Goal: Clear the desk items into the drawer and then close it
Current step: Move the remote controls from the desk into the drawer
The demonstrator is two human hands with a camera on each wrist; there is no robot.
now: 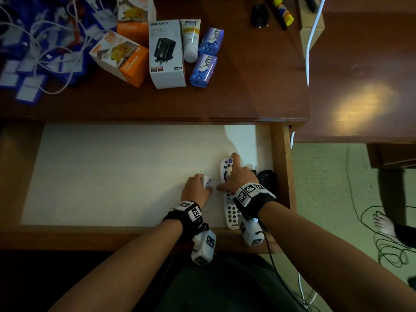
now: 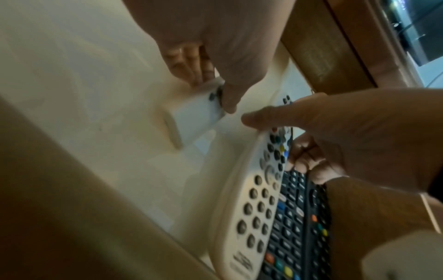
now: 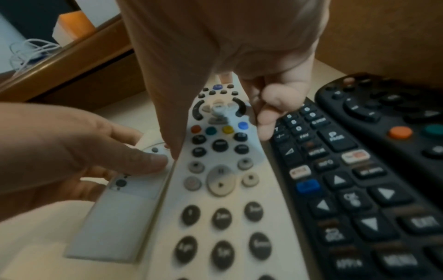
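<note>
Remotes sit in open drawer [image 1: 279,154]: left hand [image 1: 195,190] grips small white remote [image 1: 207,182], right hand [image 1: 239,176] grasps long white remote [image 1: 231,212]; boxes [image 1: 166,55] on desk [image 1: 247,91] remain, so roughly half done.

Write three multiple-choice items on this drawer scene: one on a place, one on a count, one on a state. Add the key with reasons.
1. Where does the large white remote lie?
A. on a chair
B. on the floor
C. in the drawer

2. How many purple packs lie on the desk?
A. two
B. one
C. four

3. What is the left hand doing?
A. resting flat and empty
B. gripping the small white remote
C. holding a cable

Key:
1 C: it lies on the drawer's pale bottom, beside a black remote.
2 A: two packs lie end to end beside the white tube.
3 B: its fingers and thumb curl round the small remote.
</note>
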